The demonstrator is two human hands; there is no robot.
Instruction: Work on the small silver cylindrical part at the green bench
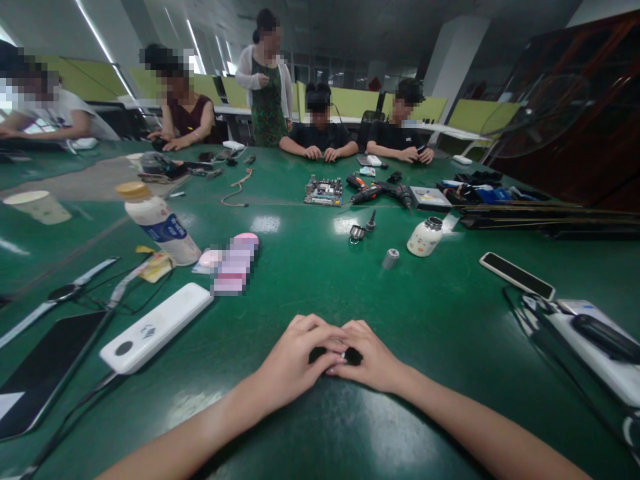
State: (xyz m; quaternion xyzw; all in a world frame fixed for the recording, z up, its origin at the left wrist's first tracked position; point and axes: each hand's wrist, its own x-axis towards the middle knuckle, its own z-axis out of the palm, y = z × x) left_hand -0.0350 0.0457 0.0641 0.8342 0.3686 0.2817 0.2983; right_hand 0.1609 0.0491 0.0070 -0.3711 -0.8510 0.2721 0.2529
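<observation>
Low over the green table [280,280], my left hand [295,357] and my right hand [373,360] meet with curled fingers and touching fingertips. Something small and pale may be pinched between them, but the fingers hide what it is. Beyond the hands stands a small grey metal cylinder [391,259]. Farther off lie a round silver metal part [357,233] and a dark part with a stem [371,221]. A cream-coloured jar [424,238] with a dark top leans in the view to the right of them.
At left are a white power bank [157,327], a dark phone [53,367], a watch [63,292] and a bottle [163,227]. At right are another phone [517,275] and cables. Power drills [367,193] and a circuit board [323,191] lie farther back. Several people are around the table.
</observation>
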